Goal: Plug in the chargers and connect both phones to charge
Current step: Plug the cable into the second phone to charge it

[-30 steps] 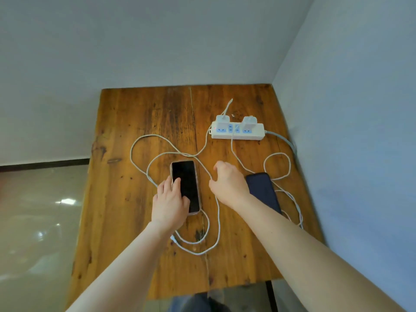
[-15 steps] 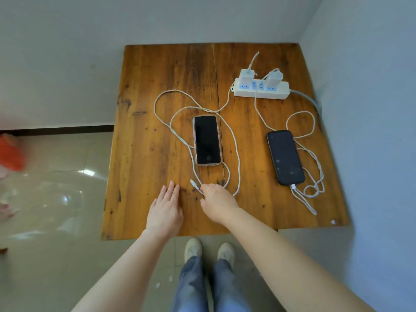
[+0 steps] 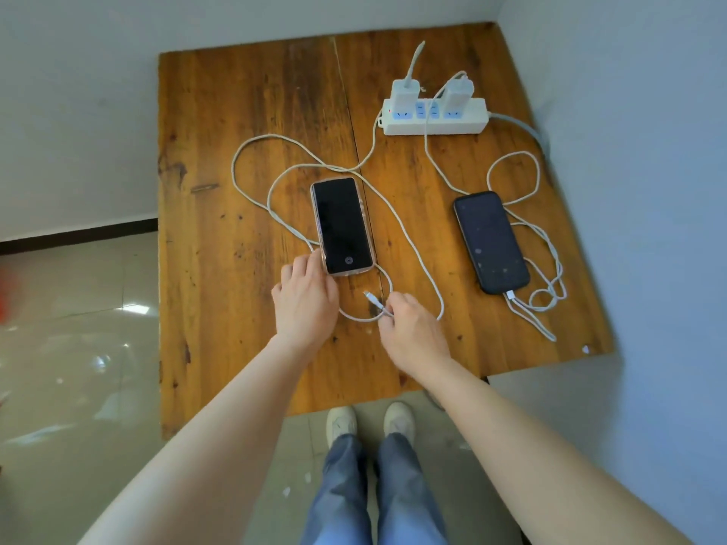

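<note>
A white power strip [image 3: 434,125] lies at the back right of the wooden table [image 3: 220,238], with two white chargers [image 3: 405,90] plugged in. A dark phone [image 3: 489,241] lies at the right with a white cable in its bottom port. A phone in a pink case [image 3: 341,226] lies in the middle, screen dark. My left hand [image 3: 305,304] touches that phone's near left corner. My right hand [image 3: 413,332] pinches the free end of the other white cable [image 3: 373,300], its plug pointing at the phone, a short way from its bottom edge.
Long loops of white cable [image 3: 251,190] lie around the middle phone and beside the dark phone. Walls close the table at the back and right. Tiled floor lies to the left. My shoes [image 3: 342,424] stand just before the table's near edge.
My left hand moved up from the table's front part to the middle phone's corner. My right hand lifted the cable's plug end toward that phone. The camera view shifted.
</note>
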The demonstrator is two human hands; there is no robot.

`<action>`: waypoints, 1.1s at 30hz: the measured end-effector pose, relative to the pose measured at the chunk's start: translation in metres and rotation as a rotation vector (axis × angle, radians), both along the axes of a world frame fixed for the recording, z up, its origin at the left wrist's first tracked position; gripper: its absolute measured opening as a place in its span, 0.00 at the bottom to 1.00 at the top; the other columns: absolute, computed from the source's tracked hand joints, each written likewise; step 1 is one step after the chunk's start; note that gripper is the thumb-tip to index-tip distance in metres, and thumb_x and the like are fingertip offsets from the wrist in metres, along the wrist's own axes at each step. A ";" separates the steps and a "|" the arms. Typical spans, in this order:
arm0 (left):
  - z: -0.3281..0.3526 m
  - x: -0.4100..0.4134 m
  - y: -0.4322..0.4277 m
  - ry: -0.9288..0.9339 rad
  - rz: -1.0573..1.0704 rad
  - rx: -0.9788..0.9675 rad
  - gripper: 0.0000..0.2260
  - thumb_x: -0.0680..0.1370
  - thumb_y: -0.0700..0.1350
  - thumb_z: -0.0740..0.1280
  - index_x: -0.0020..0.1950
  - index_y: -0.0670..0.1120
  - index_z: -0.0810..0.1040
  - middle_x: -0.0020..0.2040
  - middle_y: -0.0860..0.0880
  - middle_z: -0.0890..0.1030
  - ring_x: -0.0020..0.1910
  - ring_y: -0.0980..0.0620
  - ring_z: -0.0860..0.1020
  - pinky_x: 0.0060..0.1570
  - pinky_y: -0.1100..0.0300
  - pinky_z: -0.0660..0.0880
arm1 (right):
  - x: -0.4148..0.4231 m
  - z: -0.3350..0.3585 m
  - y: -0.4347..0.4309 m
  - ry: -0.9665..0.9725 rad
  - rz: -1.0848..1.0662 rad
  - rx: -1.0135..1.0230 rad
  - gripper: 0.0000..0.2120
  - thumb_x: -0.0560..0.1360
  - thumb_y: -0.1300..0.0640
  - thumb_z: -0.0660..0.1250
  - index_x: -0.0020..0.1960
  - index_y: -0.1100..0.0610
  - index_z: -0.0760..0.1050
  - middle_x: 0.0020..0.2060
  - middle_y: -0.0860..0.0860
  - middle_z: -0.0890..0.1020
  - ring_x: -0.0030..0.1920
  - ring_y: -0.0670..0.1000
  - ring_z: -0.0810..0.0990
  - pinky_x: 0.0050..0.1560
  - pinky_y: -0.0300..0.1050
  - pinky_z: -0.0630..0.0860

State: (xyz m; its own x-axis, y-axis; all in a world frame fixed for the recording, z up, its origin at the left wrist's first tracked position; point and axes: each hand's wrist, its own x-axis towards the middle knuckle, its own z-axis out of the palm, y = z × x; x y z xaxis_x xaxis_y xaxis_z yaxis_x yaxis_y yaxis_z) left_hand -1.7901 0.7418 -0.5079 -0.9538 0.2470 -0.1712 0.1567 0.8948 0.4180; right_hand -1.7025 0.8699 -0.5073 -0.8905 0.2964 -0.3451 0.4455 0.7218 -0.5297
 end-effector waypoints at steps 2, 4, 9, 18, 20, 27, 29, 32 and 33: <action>-0.001 -0.006 0.017 -0.036 0.018 -0.012 0.22 0.80 0.51 0.55 0.74 0.46 0.62 0.68 0.44 0.70 0.67 0.44 0.66 0.64 0.43 0.61 | 0.007 0.001 0.016 -0.011 -0.036 -0.027 0.05 0.78 0.58 0.56 0.43 0.54 0.67 0.36 0.47 0.70 0.34 0.48 0.71 0.31 0.43 0.69; -0.003 -0.013 0.030 -0.089 0.061 -0.085 0.27 0.79 0.56 0.56 0.75 0.46 0.59 0.68 0.43 0.69 0.67 0.43 0.65 0.65 0.42 0.59 | 0.014 0.001 0.028 -0.024 -0.056 -0.037 0.06 0.79 0.57 0.55 0.44 0.54 0.69 0.37 0.49 0.72 0.35 0.50 0.73 0.33 0.47 0.72; -0.001 -0.034 0.051 -0.123 0.164 -0.246 0.40 0.71 0.67 0.65 0.72 0.42 0.60 0.65 0.39 0.72 0.65 0.39 0.68 0.62 0.40 0.62 | 0.032 -0.004 0.034 0.004 -0.070 -0.092 0.08 0.81 0.53 0.55 0.46 0.52 0.70 0.33 0.46 0.71 0.31 0.45 0.70 0.30 0.37 0.63; 0.012 -0.057 0.059 -0.475 0.523 0.238 0.20 0.70 0.54 0.74 0.55 0.43 0.76 0.49 0.46 0.79 0.45 0.49 0.79 0.37 0.60 0.75 | 0.024 0.015 0.052 0.023 -0.088 -0.125 0.11 0.81 0.54 0.56 0.51 0.55 0.76 0.35 0.47 0.74 0.33 0.44 0.72 0.30 0.35 0.64; 0.019 -0.054 0.055 -0.464 0.566 0.338 0.15 0.72 0.51 0.72 0.53 0.43 0.80 0.47 0.46 0.81 0.45 0.48 0.80 0.41 0.58 0.77 | 0.021 0.023 0.057 0.026 -0.075 -0.114 0.12 0.81 0.54 0.56 0.42 0.53 0.73 0.30 0.45 0.70 0.29 0.44 0.69 0.28 0.36 0.60; 0.073 -0.029 0.038 -0.862 0.827 0.757 0.11 0.71 0.45 0.74 0.49 0.41 0.78 0.31 0.48 0.77 0.26 0.56 0.74 0.32 0.64 0.76 | 0.013 0.072 0.061 0.114 -0.180 -0.263 0.12 0.80 0.47 0.57 0.47 0.50 0.77 0.35 0.49 0.81 0.36 0.47 0.79 0.32 0.40 0.75; 0.089 -0.013 0.029 -0.995 0.884 0.868 0.13 0.71 0.45 0.74 0.52 0.41 0.78 0.40 0.45 0.82 0.31 0.55 0.78 0.32 0.66 0.77 | 0.015 0.089 0.061 0.121 -0.186 -0.303 0.14 0.80 0.46 0.57 0.44 0.50 0.77 0.29 0.48 0.78 0.29 0.43 0.76 0.27 0.34 0.71; 0.109 0.013 0.020 -1.038 0.943 0.957 0.17 0.71 0.44 0.75 0.57 0.41 0.76 0.49 0.42 0.83 0.33 0.54 0.81 0.29 0.65 0.77 | 0.021 0.115 0.060 0.110 -0.169 -0.380 0.18 0.80 0.47 0.57 0.45 0.58 0.79 0.22 0.45 0.71 0.23 0.40 0.69 0.23 0.32 0.64; 0.116 0.019 0.019 -1.045 0.955 0.993 0.19 0.71 0.43 0.75 0.58 0.41 0.75 0.50 0.42 0.82 0.33 0.54 0.81 0.28 0.65 0.77 | 0.023 0.125 0.059 0.108 -0.147 -0.395 0.18 0.79 0.47 0.58 0.45 0.59 0.80 0.21 0.44 0.71 0.23 0.40 0.69 0.24 0.34 0.65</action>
State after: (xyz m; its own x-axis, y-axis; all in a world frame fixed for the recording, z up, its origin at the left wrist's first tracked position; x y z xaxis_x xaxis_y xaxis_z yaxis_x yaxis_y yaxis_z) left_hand -1.7709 0.7610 -0.3920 -0.4082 0.0916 -0.9083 -0.9085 -0.1385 0.3943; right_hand -1.6795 0.9291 -0.3828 -0.8858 0.2869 -0.3647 0.4554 0.3868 -0.8019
